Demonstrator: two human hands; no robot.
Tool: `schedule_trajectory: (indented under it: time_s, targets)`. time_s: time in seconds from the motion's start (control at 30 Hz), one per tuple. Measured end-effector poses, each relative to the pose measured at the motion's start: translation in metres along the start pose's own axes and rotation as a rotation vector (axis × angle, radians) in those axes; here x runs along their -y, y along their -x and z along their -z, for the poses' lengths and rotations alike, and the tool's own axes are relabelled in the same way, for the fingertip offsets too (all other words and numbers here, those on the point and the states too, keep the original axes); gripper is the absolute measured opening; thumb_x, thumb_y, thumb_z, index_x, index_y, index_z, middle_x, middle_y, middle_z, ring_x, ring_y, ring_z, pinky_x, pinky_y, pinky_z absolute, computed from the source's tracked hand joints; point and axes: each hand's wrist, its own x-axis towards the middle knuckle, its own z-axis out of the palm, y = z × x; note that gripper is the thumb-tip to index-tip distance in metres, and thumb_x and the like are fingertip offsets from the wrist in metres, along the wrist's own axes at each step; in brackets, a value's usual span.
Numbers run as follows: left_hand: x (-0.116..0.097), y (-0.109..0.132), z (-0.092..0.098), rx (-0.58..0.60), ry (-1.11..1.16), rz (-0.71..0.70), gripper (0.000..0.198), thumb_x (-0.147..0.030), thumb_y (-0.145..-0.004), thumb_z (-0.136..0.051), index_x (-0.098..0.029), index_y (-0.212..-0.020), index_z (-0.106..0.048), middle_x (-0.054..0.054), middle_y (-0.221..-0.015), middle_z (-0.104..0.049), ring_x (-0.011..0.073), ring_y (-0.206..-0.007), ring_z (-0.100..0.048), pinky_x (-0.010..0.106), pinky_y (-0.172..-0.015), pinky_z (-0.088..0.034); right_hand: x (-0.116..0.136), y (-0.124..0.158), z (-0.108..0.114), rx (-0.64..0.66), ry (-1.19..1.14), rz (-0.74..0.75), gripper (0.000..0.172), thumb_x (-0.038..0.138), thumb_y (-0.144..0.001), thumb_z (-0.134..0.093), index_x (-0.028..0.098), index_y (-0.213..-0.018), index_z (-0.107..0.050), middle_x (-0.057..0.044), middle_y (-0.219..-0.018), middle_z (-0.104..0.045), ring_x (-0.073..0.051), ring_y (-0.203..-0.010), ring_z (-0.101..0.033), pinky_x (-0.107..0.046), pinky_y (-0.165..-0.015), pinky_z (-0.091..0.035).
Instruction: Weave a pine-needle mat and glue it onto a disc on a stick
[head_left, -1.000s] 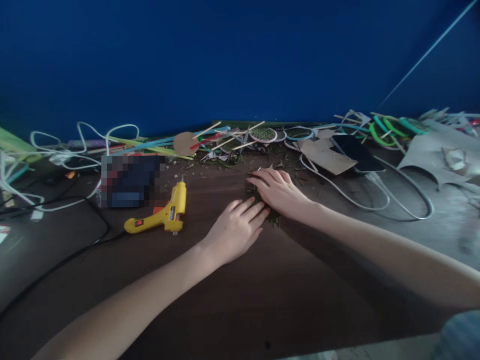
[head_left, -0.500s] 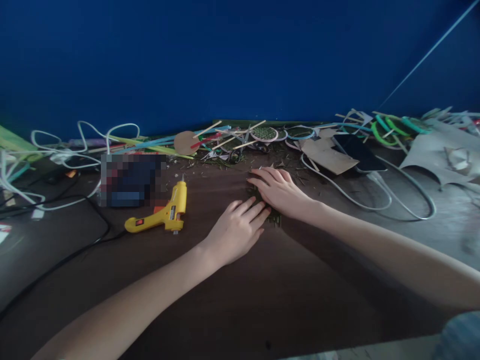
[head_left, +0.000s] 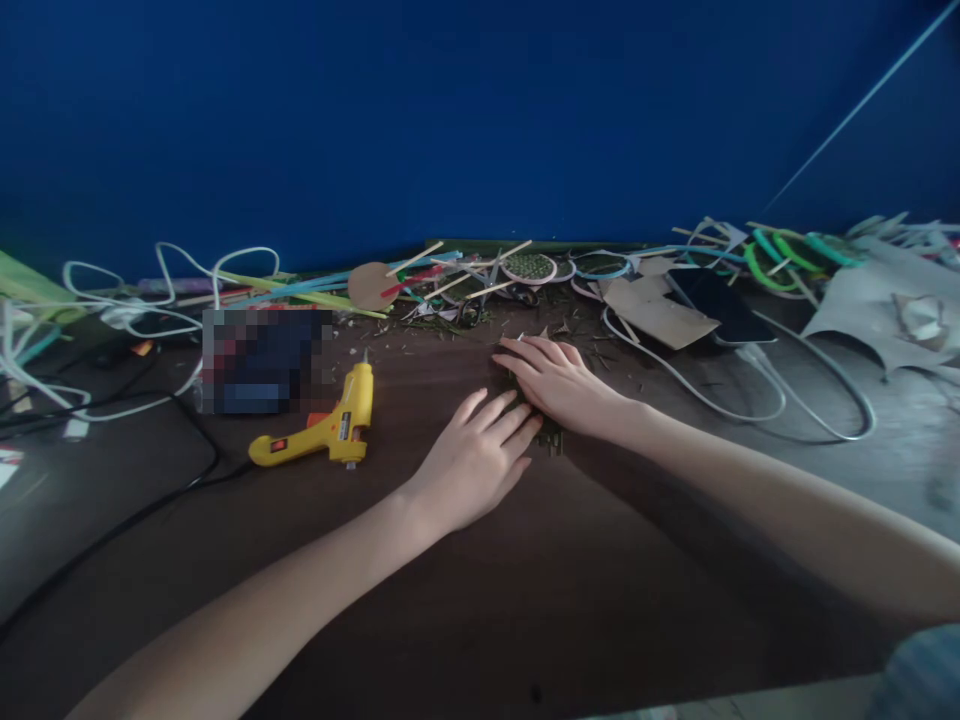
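Both hands lie palm down over a small dark green piece with a woven or gridded edge (head_left: 552, 440), mostly covered on the dark wooden table (head_left: 585, 600). My left hand (head_left: 480, 455) reaches in from the left with its fingers stretched out over the near left side of the piece. Across the far right side rests my right hand (head_left: 562, 380), its fingers extended flat to the left. The fingertips of the left meet the edge of the right. What exactly is under the palms is hidden.
Left of my hands lies a yellow hot glue gun (head_left: 349, 420) with a black cord. Scissors (head_left: 493, 275), sticks, hoops and green clippings clutter the back by the blue wall (head_left: 480, 120). A phone (head_left: 720, 305) with a white cable (head_left: 862, 410) and cut cardboard (head_left: 656, 312) lie right.
The fingers of my left hand have spread slightly, the index finger lifting away from the others. My right hand has barely shifted, and the objects around stay put.
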Motion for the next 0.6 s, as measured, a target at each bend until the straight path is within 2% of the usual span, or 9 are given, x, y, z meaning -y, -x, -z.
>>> schedule_trajectory:
  time_s: [0.3,0.6]
  targets:
    - [-0.0006,-0.0017,-0.0016,-0.015,0.033,-0.011,0.039,-0.026,-0.091,-0.040,-0.010,-0.125,-0.049,0.012,-0.129,-0.054,0.0232,-0.121,-0.046,0.041,-0.103,-0.034,0.0002,-0.0008,0.0006,0.040,-0.013,-0.023,0.046,0.018,-0.091,-0.029,0.017,-0.135,-0.039,-0.006,-0.145,-0.036,-0.027,-0.129,-0.031,-0.046,-0.100,-0.033]
    - [-0.0002,-0.0012,-0.0035,-0.027,0.055,-0.015,0.041,-0.027,-0.089,-0.043,-0.007,-0.125,-0.050,0.014,-0.128,-0.054,0.0247,-0.122,-0.046,0.040,-0.104,-0.036,0.0010,-0.0013,0.0010,0.053,-0.031,-0.037,0.045,0.019,-0.091,-0.028,0.017,-0.135,-0.040,-0.007,-0.145,-0.035,-0.027,-0.130,-0.030,-0.046,-0.101,-0.032]
